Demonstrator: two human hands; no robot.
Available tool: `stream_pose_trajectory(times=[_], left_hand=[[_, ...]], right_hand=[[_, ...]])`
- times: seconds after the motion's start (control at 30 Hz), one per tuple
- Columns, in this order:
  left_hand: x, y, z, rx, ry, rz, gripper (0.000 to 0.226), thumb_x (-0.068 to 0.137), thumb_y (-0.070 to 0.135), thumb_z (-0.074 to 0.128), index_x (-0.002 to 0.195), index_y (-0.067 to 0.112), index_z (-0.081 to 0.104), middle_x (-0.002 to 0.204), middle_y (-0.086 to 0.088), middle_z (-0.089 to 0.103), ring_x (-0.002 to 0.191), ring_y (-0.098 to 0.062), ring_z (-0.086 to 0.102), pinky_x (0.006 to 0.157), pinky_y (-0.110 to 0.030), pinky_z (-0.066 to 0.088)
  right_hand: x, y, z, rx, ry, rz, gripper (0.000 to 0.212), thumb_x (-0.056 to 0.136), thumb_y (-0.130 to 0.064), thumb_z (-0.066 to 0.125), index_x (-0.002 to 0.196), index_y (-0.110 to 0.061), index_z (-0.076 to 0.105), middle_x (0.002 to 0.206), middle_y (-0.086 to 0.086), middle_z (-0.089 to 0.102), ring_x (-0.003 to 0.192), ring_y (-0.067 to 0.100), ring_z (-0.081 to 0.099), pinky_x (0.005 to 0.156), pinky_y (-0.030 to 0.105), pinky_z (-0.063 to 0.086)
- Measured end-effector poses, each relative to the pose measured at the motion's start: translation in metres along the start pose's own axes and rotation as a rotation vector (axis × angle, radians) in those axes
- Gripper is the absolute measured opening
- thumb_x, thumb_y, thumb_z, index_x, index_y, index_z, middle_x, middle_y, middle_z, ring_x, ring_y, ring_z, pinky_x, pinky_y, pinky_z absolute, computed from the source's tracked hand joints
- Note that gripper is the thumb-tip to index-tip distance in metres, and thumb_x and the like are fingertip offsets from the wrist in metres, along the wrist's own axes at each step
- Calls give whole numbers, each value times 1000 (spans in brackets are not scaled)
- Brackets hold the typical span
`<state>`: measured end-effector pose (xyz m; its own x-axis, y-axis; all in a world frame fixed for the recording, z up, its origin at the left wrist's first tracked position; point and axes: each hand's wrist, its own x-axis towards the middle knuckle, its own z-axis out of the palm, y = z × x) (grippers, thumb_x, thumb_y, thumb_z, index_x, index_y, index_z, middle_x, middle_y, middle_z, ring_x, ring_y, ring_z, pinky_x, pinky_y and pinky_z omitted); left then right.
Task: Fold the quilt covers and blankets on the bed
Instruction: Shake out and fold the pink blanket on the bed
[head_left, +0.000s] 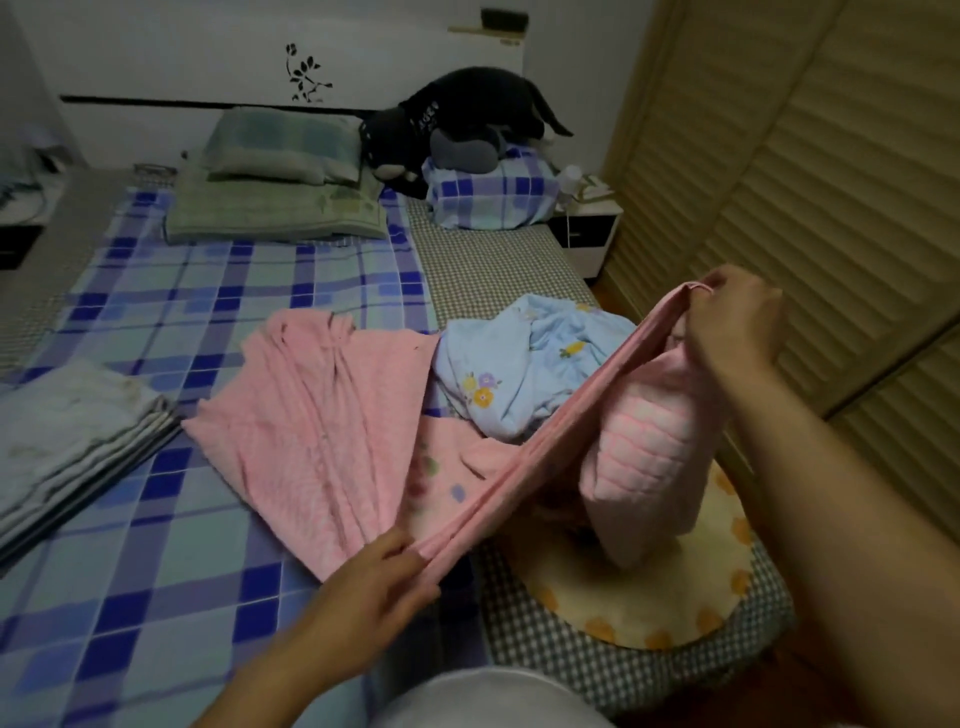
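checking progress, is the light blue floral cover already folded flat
No, the light blue floral cover lies crumpled in a heap on the bed, beside the pink blanket.

- Small pale lettering marks the black plush toy (457, 124) at the head of the bed, too blurred to read.
- No other text is legible.

The bed (524, 270) wears a blue plaid sheet (208, 322). Pillows (280, 145) sit at its head edge. A folded grey stack (72, 436) lies at the left edge, a pink blanket (311, 431) mid-bed.
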<state>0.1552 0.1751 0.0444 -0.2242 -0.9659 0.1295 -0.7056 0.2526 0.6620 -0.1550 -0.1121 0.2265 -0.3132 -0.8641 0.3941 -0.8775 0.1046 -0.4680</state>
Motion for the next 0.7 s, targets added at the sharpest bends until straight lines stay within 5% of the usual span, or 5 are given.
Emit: stream_pose_trajectory(times=[0.3,0.43,0.53,0.6,0.7], left_hand=[[-9,-13,-12,-111,370,-196,18,92,48,60,90,33,69,88,22,68,81,2,65,74,-12,47],[-8,-10,-8,-246,471,-378,27,85,9,76,104,27,71,83,15,69,72,-2,62,66,-12,46],[-5,-10,-10,-166,405,-434,14,84,9,76,82,22,74,74,15,69,67,0,61,62,-11,43],[-11,-23,-14,-77,351,-484,17,86,12,74,72,21,70,70,12,67,65,-2,60,60,-15,41],[-40,-70,-25,99,239,-628,36,89,12,71,68,36,56,72,3,69,70,-20,65,63,-29,40]], right_hand=[[4,18,33,-28,-141,-72,29,84,-25,56,105,-25,76,103,12,74,98,38,65,83,38,53],[3,23,39,12,-198,-68,28,85,-27,55,104,-26,77,105,9,74,100,36,64,87,38,54],[3,33,46,-4,-281,-50,28,83,-29,58,101,-24,78,104,8,74,98,34,66,88,40,55],[4,35,43,48,-535,-41,17,82,-26,68,93,-18,79,95,9,75,92,26,68,85,39,56],[-8,34,21,18,-1219,-194,14,87,-27,74,85,-14,79,77,-1,73,69,9,62,69,29,52]])
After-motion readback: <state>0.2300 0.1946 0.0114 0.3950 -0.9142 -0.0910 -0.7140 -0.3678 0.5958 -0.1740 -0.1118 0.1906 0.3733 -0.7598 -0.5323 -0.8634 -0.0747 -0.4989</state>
